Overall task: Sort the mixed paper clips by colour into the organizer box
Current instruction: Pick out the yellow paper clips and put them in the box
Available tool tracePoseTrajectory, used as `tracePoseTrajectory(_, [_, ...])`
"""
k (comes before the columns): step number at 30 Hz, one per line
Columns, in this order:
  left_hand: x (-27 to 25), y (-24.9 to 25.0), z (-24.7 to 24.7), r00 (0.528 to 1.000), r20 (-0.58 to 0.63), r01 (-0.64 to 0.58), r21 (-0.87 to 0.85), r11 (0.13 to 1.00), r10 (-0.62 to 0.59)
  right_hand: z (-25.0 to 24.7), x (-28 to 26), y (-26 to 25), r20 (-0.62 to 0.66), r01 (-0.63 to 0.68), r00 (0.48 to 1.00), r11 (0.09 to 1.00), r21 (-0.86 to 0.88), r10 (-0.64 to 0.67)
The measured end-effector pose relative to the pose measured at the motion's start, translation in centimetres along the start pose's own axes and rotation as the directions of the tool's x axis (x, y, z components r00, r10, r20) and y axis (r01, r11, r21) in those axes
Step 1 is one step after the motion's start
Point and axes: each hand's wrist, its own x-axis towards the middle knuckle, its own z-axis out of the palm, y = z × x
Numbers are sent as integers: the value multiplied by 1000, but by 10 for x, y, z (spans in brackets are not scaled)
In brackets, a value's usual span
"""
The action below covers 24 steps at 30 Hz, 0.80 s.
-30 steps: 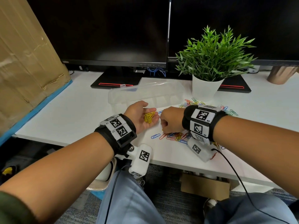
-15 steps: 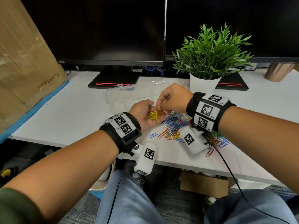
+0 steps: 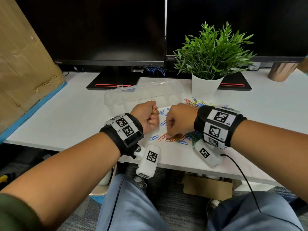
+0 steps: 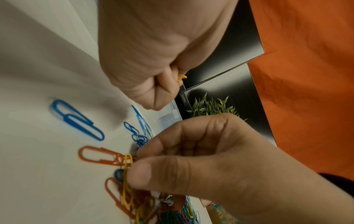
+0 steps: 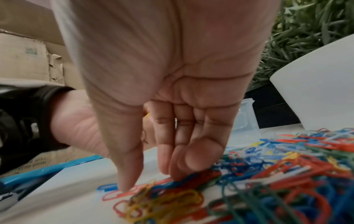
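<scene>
Here the left hand [image 3: 146, 116] is fisted around yellow clips [image 4: 181, 77], just in front of the clear box [image 3: 141, 95]. Beside it, the right hand [image 3: 179, 121] reaches down, thumb and fingertips [image 5: 179, 171] pinching a yellow clip [image 4: 127, 174] at the near edge of the pile [image 3: 191, 137] on the table [image 3: 66, 117].

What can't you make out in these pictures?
- Count of yellow clips in the left hand: curled fingers hide them, all views.
- Organizer box contents: clear plastic washes out, head view.
- Whether the right hand pinches a clip: blurred, right wrist view.
</scene>
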Motion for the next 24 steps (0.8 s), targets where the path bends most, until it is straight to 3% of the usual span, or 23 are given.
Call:
tracePoseTrajectory(7, [-2, -1, 0, 1000, 25, -19, 25, 1000, 18, 6, 2, 2, -18, 31, 999, 998, -49, -32])
tracePoseTrajectory(15, [-1, -6, 2, 999, -4, -35, 31, 999, 35, -1, -2, 18, 20, -81, 997, 963, 256, 79])
tracePoseTrajectory(24, [-1, -10, 12, 1000, 10, -23, -41, 999, 23, -29, -7, 28, -198, -18, 974, 916, 401, 105])
